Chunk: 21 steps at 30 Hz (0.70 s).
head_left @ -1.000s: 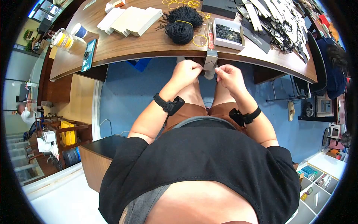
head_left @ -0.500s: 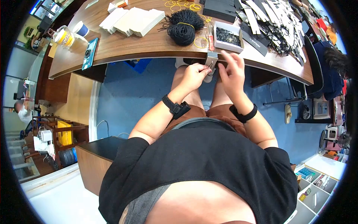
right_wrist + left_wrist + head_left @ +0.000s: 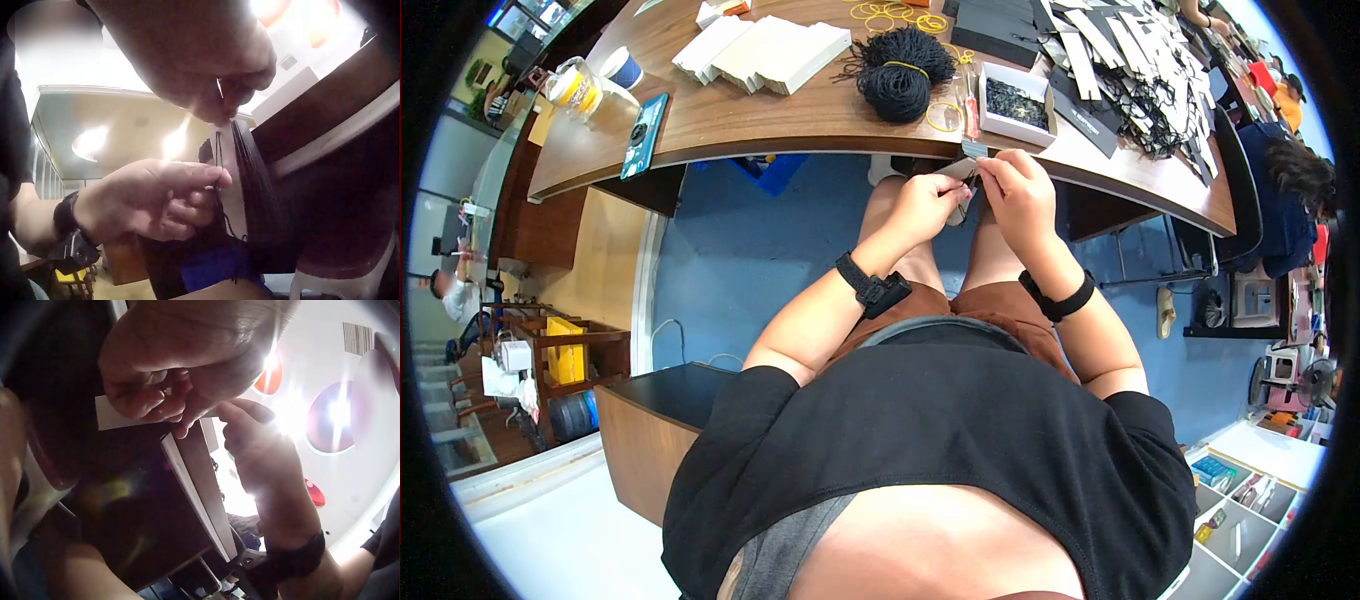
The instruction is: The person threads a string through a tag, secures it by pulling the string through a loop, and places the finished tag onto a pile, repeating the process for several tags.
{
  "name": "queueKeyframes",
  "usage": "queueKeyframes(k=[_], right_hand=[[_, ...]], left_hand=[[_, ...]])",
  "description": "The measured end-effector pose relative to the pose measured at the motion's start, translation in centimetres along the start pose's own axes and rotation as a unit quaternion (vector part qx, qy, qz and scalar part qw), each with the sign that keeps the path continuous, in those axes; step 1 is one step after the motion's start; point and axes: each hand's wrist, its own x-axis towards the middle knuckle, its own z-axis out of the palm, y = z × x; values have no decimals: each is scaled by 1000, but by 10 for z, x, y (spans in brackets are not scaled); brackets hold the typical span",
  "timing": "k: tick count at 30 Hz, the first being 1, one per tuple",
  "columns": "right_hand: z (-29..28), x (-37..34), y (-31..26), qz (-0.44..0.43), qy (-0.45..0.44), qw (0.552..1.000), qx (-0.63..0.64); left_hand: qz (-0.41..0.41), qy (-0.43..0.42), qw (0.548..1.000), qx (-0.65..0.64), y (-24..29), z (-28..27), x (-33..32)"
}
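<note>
In the right wrist view a thin black cord [image 3: 226, 215] runs down beside a pale upright strip [image 3: 234, 187], with several dark strands [image 3: 253, 169] hanging along its other side. My left hand [image 3: 923, 212] [image 3: 153, 197] pinches the cord between thumb and fingertips. Just above it, my right hand [image 3: 1022, 208] [image 3: 209, 59] has its thumb and fingers pinched together at the cord's upper end. Both hands are close together at the table's front edge, below a small grey block [image 3: 974, 149]. The left wrist view shows the left hand's curled fingers [image 3: 150, 403], the cord not distinguishable.
On the table [image 3: 760, 130] are white card stacks [image 3: 785, 55], a black yarn bundle [image 3: 897, 88], yellow bands [image 3: 945, 116], a white box of small black pieces [image 3: 1016, 105], a heap of tags [image 3: 1145, 75], a phone [image 3: 644, 135] and a jar [image 3: 580, 92]. Another person [image 3: 1280, 200] sits at right.
My right hand, lifted with spread fingers half a second ago, has come back down and in beside the left, its fingertips now together. The left hand has stayed near the block.
</note>
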Motion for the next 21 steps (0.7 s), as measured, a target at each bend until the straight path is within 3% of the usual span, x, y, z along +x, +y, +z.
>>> queueKeyframes(k=[6, 10, 12, 15, 21], right_hand=[[-6, 4, -9, -4, -10, 1000, 2], [-1, 1, -7, 227, -90, 960, 134], [6, 0, -1, 315, -93, 917, 228], [2, 0, 0, 305, -98, 926, 198], [1, -6, -11, 73, -41, 997, 5]], left_hand=[[-1, 5, 1000, 3, -5, 2, 3], [75, 47, 992, 87, -6, 0, 1], [49, 41, 993, 103, 14, -6, -8], [44, 17, 995, 88, 13, -11, -12], [-17, -55, 992, -112, -11, -13, -10]])
